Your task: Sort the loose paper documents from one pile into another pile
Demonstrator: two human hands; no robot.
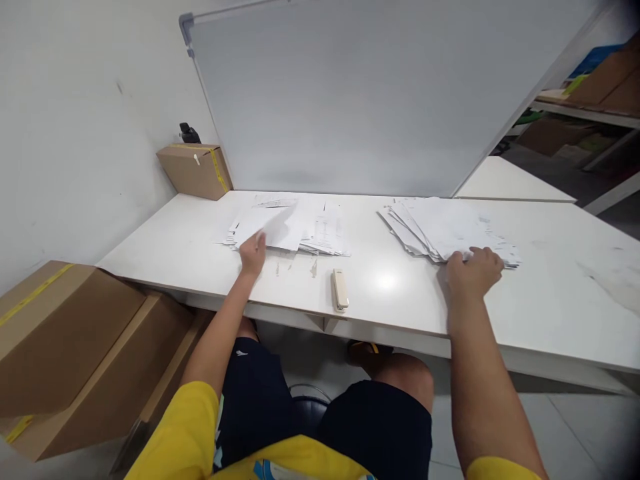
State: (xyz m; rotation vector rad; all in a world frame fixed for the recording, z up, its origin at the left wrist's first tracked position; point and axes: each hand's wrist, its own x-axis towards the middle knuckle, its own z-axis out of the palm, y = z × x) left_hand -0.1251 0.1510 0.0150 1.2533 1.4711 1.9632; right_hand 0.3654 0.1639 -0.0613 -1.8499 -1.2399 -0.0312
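Note:
My left hand (253, 256) is closed, pinching the near edge of a white sheet of paper (283, 230) whose far side lifts and curls. That sheet is over the left pile of papers (325, 230), which lies loosely fanned with printed sheets showing. At the near edge of the right stack of papers (440, 223), my right hand (473, 270) rests with bent fingers closed on the sheets. Its fingertips are partly hidden. Between the two piles, nearer the table's front edge, lies a cream stapler (340, 291).
The white table (550, 287) has a whiteboard (350, 100) leaning along its back. A cardboard box (195, 170) stands at the back left, with a dark object (189, 133) behind it. Larger cardboard boxes (75, 333) sit below left. Shelving (590, 113) stands at the far right.

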